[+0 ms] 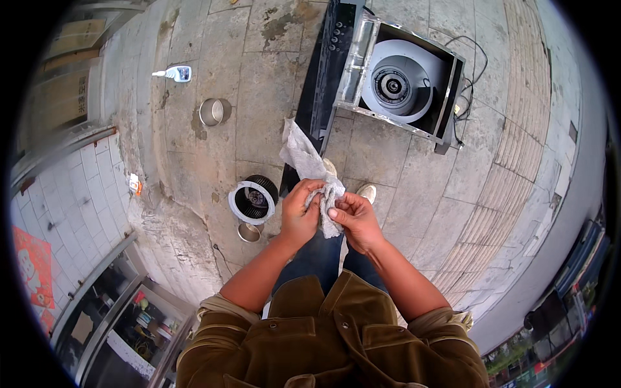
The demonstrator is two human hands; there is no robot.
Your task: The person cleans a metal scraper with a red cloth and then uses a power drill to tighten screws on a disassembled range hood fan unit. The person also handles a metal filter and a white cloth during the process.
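Between my two hands, in front of my legs, is a whitish cloth (304,157). My left hand (299,216) has its fingers closed on the bunched part. My right hand (358,221) pinches the same bunch from the other side, thumb on top. One end of the cloth spreads loosely up and to the left. Beyond it stands an opened range hood (349,58), its metal housing showing a grey round fan casing (394,84) with a motor at the centre. Left of my hands, on the ground, rests a black drum-shaped fan wheel (270,187) with a pale grey ring.
A metal ring (213,112) lies on the paving to the left, and another ring (249,233) sits below the fan wheel. Farther off is a white spray bottle (176,74). A black cord (482,64) trails right of the hood. My shoes (367,192) are just beyond my hands.
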